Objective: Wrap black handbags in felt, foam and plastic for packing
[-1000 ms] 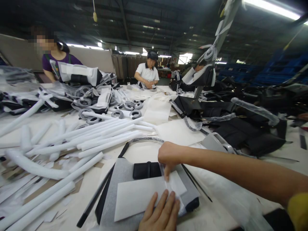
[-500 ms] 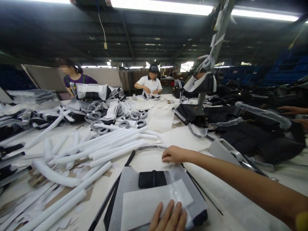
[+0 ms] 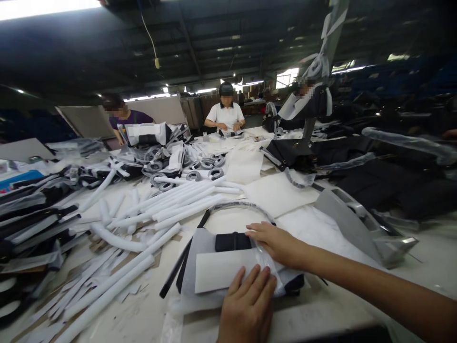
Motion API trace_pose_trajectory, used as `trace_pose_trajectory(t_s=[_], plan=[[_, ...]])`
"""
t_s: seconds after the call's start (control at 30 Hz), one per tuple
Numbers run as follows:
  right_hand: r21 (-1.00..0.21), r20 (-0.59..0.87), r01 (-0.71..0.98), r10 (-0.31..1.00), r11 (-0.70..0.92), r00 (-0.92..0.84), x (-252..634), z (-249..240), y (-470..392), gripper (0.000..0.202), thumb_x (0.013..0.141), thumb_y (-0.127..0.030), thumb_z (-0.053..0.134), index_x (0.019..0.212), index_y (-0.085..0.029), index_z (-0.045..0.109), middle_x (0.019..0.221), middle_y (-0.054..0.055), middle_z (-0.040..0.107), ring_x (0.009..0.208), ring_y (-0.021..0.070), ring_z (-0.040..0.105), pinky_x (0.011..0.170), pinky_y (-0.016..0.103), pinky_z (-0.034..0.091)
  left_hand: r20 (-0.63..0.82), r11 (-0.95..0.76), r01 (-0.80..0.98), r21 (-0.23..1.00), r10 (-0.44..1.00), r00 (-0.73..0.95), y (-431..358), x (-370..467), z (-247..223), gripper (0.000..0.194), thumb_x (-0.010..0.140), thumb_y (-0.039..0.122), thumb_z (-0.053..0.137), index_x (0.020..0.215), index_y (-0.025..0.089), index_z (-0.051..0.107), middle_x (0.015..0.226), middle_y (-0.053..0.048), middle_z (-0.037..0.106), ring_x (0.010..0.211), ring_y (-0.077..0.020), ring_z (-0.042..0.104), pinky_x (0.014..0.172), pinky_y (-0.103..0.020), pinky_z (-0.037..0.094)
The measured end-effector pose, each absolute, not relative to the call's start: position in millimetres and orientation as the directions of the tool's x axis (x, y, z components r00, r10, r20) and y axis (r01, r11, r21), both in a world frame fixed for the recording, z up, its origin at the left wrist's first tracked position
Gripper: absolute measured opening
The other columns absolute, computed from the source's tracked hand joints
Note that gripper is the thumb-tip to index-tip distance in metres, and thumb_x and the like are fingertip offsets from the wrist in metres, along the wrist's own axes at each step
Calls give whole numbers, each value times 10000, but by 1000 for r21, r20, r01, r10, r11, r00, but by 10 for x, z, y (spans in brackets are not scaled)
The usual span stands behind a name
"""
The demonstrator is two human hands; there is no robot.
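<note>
A black handbag (image 3: 294,284) lies flat on the table in front of me, partly covered by thin pale tissue paper (image 3: 205,240). A black strap tab (image 3: 233,242) shows at its middle, above a white rectangular sheet (image 3: 216,274). The plastic-wrapped handle (image 3: 246,205) arches away from me. My left hand (image 3: 248,300) rests with fingers extended on the lower right of the white sheet and clear plastic. My right hand (image 3: 273,240) lies flat with straight fingers on the bag's upper right, beside the tab. Neither hand grasps anything visible.
White foam tubes (image 3: 185,200) and paper scraps (image 3: 76,281) lie to the left. Wrapped coils (image 3: 194,176) sit farther back. A grey panel-like piece (image 3: 342,224) and several black bags (image 3: 396,190) are on the right. Two people work across the table, one in a white shirt (image 3: 228,115).
My right hand has moved from the handle's base down onto the bag's upper right, its fingers now straightened. My left hand still presses on the sheet. The view has shifted slightly.
</note>
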State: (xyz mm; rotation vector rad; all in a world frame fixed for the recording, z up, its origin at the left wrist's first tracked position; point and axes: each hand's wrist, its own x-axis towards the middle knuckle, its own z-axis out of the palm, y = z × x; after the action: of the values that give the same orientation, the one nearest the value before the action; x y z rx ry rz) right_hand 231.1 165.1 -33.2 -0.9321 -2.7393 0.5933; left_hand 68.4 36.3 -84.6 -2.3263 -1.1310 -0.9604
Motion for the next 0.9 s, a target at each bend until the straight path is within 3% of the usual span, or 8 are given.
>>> trace_pose_trajectory(t_s=[0.13,0.3,0.4,0.57,0.67,0.8,0.9], plan=[[-327,211,508,586,797,-783,2449,-381,1261,386,962,-162,455,1309,-141,623,1345,144,629,1267,272,569,1139,492,400,653,-618,786,13,600,461,309,688,-747,396,928,169,476,1297,186,618,1312,-5,666,1208,-183,634,1088,-366,487],[-274,277,465,533,841,-800,2589,-620,1060,388,1010,-211,435,1348,-99,590,1395,150,589,1313,293,532,1120,511,439,525,-685,717,130,661,536,209,501,-554,382,953,247,494,1320,176,576,1328,-41,659,1250,-162,601,1084,-349,495],[-283,318,458,533,843,-784,2607,-686,1083,389,1019,-255,450,1355,-114,588,1393,143,592,1304,301,540,1116,527,443,517,-654,756,-25,639,570,157,131,-446,366,968,202,503,1328,171,566,1340,-54,651,1290,-177,569,1111,-372,468],[-293,394,431,519,853,-758,2583,-733,1104,382,1022,-243,430,1348,-138,599,1373,142,609,1290,287,554,1120,520,444,305,-481,809,-339,757,578,92,-529,-395,529,965,207,514,1480,160,399,1505,-87,487,1380,-257,471,1122,-471,444],[-256,380,443,510,859,-771,2573,-723,1122,375,1018,-237,433,1328,-127,613,1361,150,616,1275,300,566,1100,531,460,260,-484,790,-377,763,592,81,-656,-494,520,965,154,487,1477,171,400,1513,-72,479,1388,-241,462,1142,-483,414],[-205,423,456,499,866,-756,2581,-570,1006,350,1008,-230,462,1288,-111,635,1310,163,649,1222,333,598,1070,572,462,337,-481,813,-327,745,576,106,-635,-653,455,961,168,476,1416,177,482,1441,-47,567,1320,-220,541,1099,-435,462],[-326,485,394,510,859,-710,2531,-451,704,286,998,-204,490,1212,-175,677,1204,117,710,1135,286,641,1016,480,499,402,-491,813,-313,707,582,130,-643,-722,434,953,171,473,1385,171,518,1393,-47,611,1282,-196,574,1090,-368,466]])
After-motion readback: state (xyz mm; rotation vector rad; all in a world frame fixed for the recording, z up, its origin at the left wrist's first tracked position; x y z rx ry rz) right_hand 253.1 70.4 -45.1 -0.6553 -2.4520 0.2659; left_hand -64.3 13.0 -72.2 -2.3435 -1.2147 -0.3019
